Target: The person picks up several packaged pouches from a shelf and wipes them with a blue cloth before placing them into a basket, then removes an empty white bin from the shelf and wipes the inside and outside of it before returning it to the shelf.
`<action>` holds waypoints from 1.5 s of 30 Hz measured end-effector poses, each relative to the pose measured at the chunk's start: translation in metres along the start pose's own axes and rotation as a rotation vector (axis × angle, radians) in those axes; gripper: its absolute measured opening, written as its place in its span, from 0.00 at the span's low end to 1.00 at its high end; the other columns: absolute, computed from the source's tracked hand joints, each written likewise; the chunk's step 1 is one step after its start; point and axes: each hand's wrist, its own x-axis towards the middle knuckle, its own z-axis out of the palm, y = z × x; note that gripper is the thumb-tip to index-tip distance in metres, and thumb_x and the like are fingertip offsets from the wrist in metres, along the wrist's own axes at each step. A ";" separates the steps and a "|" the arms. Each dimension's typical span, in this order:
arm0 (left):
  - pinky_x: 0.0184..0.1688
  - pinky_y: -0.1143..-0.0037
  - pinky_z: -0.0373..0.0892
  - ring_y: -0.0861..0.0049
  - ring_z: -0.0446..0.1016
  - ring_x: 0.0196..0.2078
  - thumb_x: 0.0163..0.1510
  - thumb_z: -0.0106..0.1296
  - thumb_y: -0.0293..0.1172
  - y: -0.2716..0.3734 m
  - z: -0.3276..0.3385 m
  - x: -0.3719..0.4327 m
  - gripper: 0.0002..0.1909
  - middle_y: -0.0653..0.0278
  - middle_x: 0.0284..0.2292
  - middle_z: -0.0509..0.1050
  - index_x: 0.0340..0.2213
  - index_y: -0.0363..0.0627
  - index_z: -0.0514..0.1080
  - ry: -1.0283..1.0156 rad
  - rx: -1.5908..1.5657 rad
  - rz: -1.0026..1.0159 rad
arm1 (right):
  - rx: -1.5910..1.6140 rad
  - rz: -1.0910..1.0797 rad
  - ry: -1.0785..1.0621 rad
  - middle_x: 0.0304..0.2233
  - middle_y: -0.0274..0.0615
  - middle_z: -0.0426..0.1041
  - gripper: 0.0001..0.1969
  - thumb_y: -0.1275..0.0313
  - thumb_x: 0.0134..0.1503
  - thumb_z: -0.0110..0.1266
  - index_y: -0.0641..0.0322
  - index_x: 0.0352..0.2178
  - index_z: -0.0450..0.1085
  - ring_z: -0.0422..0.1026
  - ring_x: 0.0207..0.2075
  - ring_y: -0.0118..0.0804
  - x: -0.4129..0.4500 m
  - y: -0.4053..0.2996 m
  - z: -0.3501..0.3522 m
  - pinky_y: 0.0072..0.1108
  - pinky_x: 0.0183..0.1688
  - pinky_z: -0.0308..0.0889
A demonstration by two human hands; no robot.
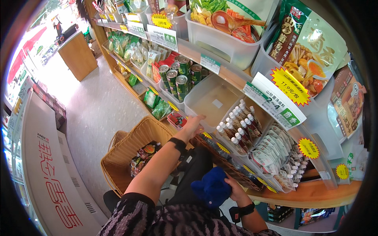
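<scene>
My left hand (193, 126), with a black band on its wrist, reaches to the front wall of a translucent plastic bin (208, 88). Its fingertips overlap the bin's near edge; whether they grip it cannot be told. Inside the bin I see only a pale square patch (217, 103) on the bottom. My right hand (237, 190) holds a bunched blue cloth (214, 187) in front of my body, above my dark-clad leg. Small white-capped bottles (236, 124) stand in the neighbouring bin, and white packets (271, 150) fill the one after it.
Green cans (181, 84) stand in a bin further along the shelf. A wicker basket (118, 159) holding small packages is left of my leg. Above, packaged soup base (313, 56) and a price sign (274, 101) overhang the shelf. A white cabinet (47, 153) lines the left side.
</scene>
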 end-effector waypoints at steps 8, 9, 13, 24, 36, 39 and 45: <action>0.44 0.72 0.63 0.71 0.68 0.41 0.49 0.44 0.29 -0.032 -0.014 0.036 0.15 0.63 0.40 0.67 0.41 0.43 0.61 -0.083 -0.046 -0.005 | 0.058 0.025 0.045 0.48 0.46 0.61 0.31 0.61 0.51 0.45 0.67 0.52 0.48 0.62 0.48 0.38 0.001 -0.003 -0.006 0.28 0.52 0.56; 0.45 0.73 0.63 0.73 0.67 0.42 0.49 0.44 0.28 -0.034 -0.013 0.037 0.16 0.64 0.41 0.66 0.42 0.44 0.60 -0.094 -0.091 -0.002 | 0.057 0.031 0.047 0.48 0.46 0.61 0.31 0.61 0.51 0.45 0.67 0.52 0.48 0.62 0.48 0.38 0.001 -0.004 -0.006 0.28 0.52 0.56; 0.46 0.71 0.62 0.71 0.66 0.45 0.50 0.46 0.29 -0.039 -0.011 0.033 0.18 0.63 0.43 0.65 0.44 0.44 0.58 -0.058 -0.123 0.015 | 0.058 0.031 0.036 0.48 0.47 0.60 0.30 0.61 0.52 0.44 0.67 0.52 0.49 0.62 0.49 0.39 0.005 -0.007 -0.004 0.29 0.52 0.56; 0.44 0.72 0.64 0.68 0.65 0.43 0.48 0.51 0.44 -0.038 -0.017 -0.020 0.38 0.53 0.43 0.62 0.52 0.38 0.45 0.050 0.194 -0.053 | 0.124 -0.170 0.119 0.48 0.45 0.60 0.25 0.64 0.54 0.40 0.64 0.51 0.52 0.61 0.49 0.38 0.022 -0.020 0.006 0.28 0.52 0.56; 0.38 0.76 0.66 0.70 0.71 0.34 0.49 0.48 0.32 -0.031 -0.051 -0.172 0.15 0.53 0.31 0.72 0.39 0.36 0.66 -0.097 0.547 0.399 | -0.233 -0.490 0.121 0.40 0.38 0.64 0.18 0.67 0.55 0.43 0.64 0.45 0.57 0.62 0.40 0.28 0.071 -0.035 0.105 0.21 0.45 0.57; 0.34 0.75 0.66 0.68 0.72 0.31 0.48 0.48 0.28 -0.015 -0.070 -0.199 0.11 0.51 0.27 0.72 0.34 0.36 0.68 0.016 0.570 0.552 | -0.382 -0.509 0.118 0.36 0.36 0.64 0.13 0.69 0.52 0.48 0.63 0.37 0.59 0.61 0.37 0.26 0.076 -0.027 0.118 0.19 0.44 0.57; 0.36 0.79 0.66 0.81 0.70 0.32 0.49 0.48 0.28 -0.017 -0.127 -0.245 0.13 0.61 0.29 0.73 0.37 0.38 0.68 0.201 0.278 0.467 | -0.334 -0.354 -0.073 0.34 0.35 0.65 0.11 0.75 0.50 0.49 0.60 0.35 0.59 0.62 0.36 0.25 0.085 -0.026 0.154 0.18 0.43 0.57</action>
